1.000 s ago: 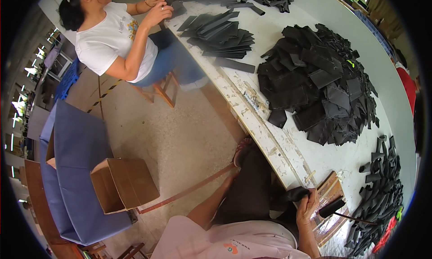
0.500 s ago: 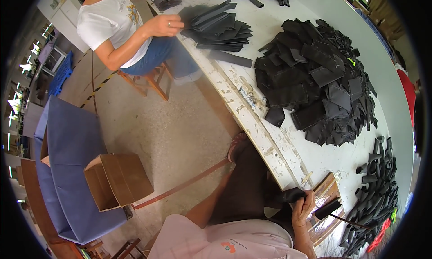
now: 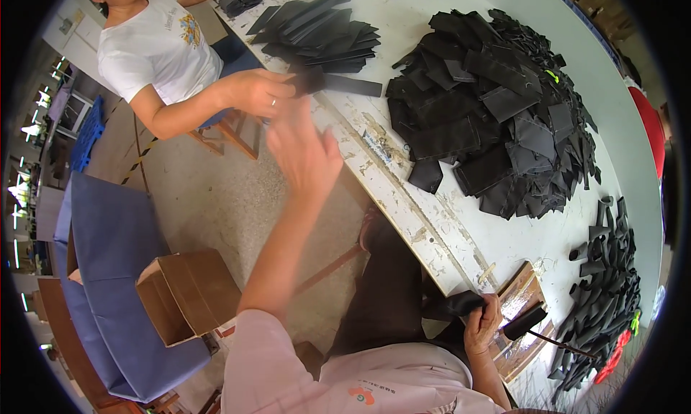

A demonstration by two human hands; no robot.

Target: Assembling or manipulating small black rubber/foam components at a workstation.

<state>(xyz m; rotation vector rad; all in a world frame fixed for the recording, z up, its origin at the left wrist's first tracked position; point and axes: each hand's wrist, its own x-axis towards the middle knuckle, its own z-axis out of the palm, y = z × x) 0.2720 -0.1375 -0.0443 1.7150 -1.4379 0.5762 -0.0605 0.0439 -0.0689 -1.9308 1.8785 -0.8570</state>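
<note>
My left hand (image 3: pixel 306 155) is stretched far forward past the table's near edge, close to a co-worker's hand (image 3: pixel 263 93). Its fingertips are smeared by motion, with the thumb standing off to one side. A blurred black piece (image 3: pixel 309 80) is at the co-worker's fingers; whether my fingers touch it I cannot tell. At the table corner, my right hand (image 3: pixel 484 326) is closed on a black fabric piece (image 3: pixel 463 303). Beside that hand a black sleeve-like piece (image 3: pixel 524 320) sits on a thin dark rod, over a shiny wooden board (image 3: pixel 520 293).
A large heap of flat black pieces (image 3: pixel 497 119) covers the middle of the white table (image 3: pixel 403 198). Rolled black pieces (image 3: pixel 601 291) lie at the right, and a fanned stack (image 3: pixel 324 36) at the far end. An open cardboard box (image 3: pixel 191 291) stands left, by a blue-covered stack (image 3: pixel 115 270).
My left arm has come into view and reached forward to the co-worker's hand. That co-worker's hand has moved down toward me. My right hand keeps hold of the black fabric piece.
</note>
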